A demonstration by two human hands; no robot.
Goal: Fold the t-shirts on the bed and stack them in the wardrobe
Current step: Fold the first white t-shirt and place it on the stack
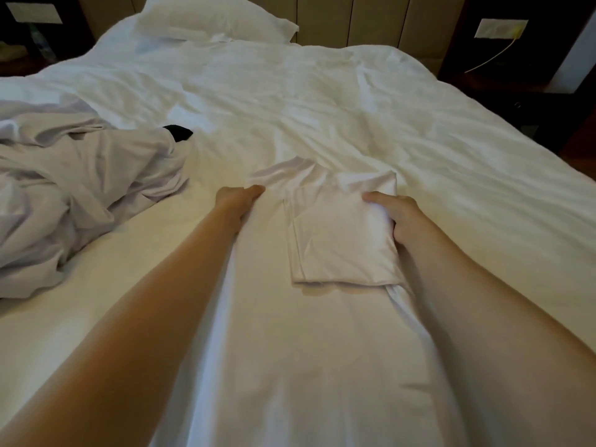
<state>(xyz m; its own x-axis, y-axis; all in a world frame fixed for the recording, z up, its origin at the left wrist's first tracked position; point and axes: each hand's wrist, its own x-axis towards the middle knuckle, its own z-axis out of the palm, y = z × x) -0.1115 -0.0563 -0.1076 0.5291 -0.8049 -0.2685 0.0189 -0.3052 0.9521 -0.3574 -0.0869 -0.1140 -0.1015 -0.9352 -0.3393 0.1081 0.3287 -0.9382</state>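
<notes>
Here, the bed (387, 108) fills almost all that we see, and its white cover is wrinkled from the pillow side down to the near edge. The right half of the cover, out to the right edge of the bed, lies open, and so does the wide strip between the hands and the pillow. One white t-shirt (290, 366) is spread flat in the middle and runs lengthwise toward us, between both forearms. A crumpled pile of t-shirts (64, 195) lies at the left edge of the bed, near the left arm but apart from it. The pillow (213, 21) rests at the far end. The far right portion of the t-shirt is turned back into a square folded part (335, 240), with its edges nearly aligned. Our right hand (396, 217) grasps the right side of this fold, thumb on top. Our left hand (240, 196) pinches the left edge of the t-shirt. A small black thing (177, 132) lies at the far corner of the pile.
</notes>
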